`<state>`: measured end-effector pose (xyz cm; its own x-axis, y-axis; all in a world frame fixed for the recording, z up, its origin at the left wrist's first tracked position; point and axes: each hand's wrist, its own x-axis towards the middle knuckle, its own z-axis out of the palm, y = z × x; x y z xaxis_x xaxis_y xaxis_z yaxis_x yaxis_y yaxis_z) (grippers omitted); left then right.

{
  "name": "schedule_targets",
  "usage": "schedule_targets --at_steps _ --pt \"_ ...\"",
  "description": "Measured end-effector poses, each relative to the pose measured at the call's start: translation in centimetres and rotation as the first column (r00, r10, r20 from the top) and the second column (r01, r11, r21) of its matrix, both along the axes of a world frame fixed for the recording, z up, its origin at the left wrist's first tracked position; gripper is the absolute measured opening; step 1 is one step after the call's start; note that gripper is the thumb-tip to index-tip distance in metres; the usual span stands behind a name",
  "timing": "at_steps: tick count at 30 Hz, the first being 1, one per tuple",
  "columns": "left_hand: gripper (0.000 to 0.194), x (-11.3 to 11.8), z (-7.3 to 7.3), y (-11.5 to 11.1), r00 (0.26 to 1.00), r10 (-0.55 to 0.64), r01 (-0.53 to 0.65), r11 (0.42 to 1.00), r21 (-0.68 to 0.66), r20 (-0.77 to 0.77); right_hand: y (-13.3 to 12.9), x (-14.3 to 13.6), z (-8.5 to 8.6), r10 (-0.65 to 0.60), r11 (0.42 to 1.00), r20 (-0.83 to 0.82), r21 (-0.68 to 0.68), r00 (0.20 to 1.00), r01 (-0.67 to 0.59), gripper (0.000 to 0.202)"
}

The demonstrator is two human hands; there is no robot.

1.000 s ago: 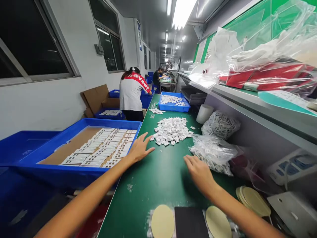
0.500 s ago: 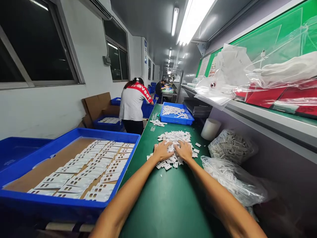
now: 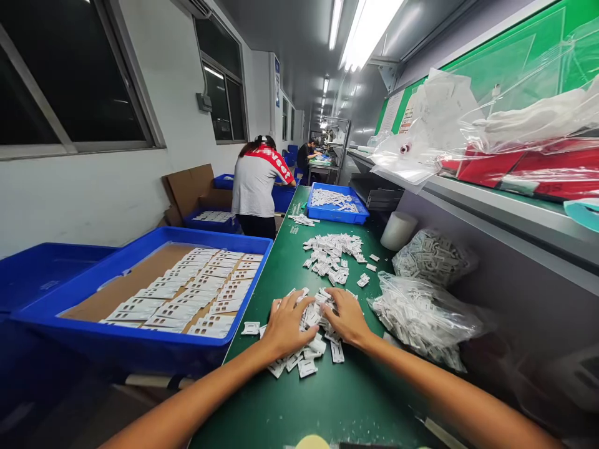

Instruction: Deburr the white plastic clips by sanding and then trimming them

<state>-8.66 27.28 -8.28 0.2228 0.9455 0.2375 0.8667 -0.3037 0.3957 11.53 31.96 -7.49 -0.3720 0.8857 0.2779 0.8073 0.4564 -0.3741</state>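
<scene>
At far left, a blue bin (image 3: 51, 268), cut off by the frame edge; beside it, a blue tray (image 3: 154, 349) with rows of white cards (image 3: 187, 284), overlapping and so partly hidden. Left hand (image 3: 287, 324): fingers moderately spread, thumb apart, resting on the near pile of white parts (image 3: 311, 317) — whether any piece is pinched beneath cannot be told. This pile lies on the green tabletop (image 3: 299, 402), between and under both hands, which conceal much of it; a pale disc (image 3: 312, 443) is cropped by the bottom edge. Right hand (image 3: 347, 317): fingers bent, close together, thumb apart, touching the pile's right side. At right, a clear plastic bag (image 3: 421, 312) of white pieces, its contents blurred by folds.
</scene>
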Motion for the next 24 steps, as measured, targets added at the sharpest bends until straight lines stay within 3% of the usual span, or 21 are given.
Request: schedule_targets --at_steps 3,6,8,10,13,16,18,24 --pt "0.061 -0.2 0.4 -2.8 1.0 0.017 -0.017 1.0 -0.004 0.019 -2.0 0.3 0.9 0.035 0.999 0.015 -0.032 0.999 -0.035 0.038" --pt "0.047 -0.7 1.6 -2.5 0.998 0.049 -0.049 0.999 0.02 0.04 -0.6 0.6 2.1 -0.094 0.995 0.013 -0.042 0.996 0.094 0.04" --pt "0.042 -0.8 2.6 0.2 0.997 0.05 -0.052 0.997 0.052 0.055 2.2 0.7 2.8 -0.294 0.955 -0.001 -0.053 0.956 0.293 0.044" --pt "0.041 -0.5 3.5 4.4 0.998 0.01 -0.015 0.997 0.076 0.064 5.5 0.6 2.9 -0.49 0.868 0.002 -0.087 0.872 0.488 0.047" --pt "0.05 1.2 4.0 11.5 0.996 -0.072 0.068 0.995 0.072 0.053 9.8 0.2 2.1 -0.611 0.783 0.031 -0.122 0.791 0.61 0.042" --pt "0.045 3.2 3.3 16.5 0.991 -0.127 0.126 0.991 0.043 0.034 12.2 -0.3 0.5 -0.569 0.813 0.054 -0.111 0.82 0.572 0.037" --pt "0.041 4.0 2.4 18.0 0.987 -0.157 0.156 0.988 0.016 0.023 13.1 -0.5 -0.5 -0.51 0.852 0.068 -0.099 0.857 0.515 0.037" --pt "0.041 2.4 -0.5 17.5 0.982 -0.189 0.189 0.982 -0.023 0.007 15.2 -0.7 -2.4 -0.354 0.93 0.073 -0.075 0.932 0.359 0.041"
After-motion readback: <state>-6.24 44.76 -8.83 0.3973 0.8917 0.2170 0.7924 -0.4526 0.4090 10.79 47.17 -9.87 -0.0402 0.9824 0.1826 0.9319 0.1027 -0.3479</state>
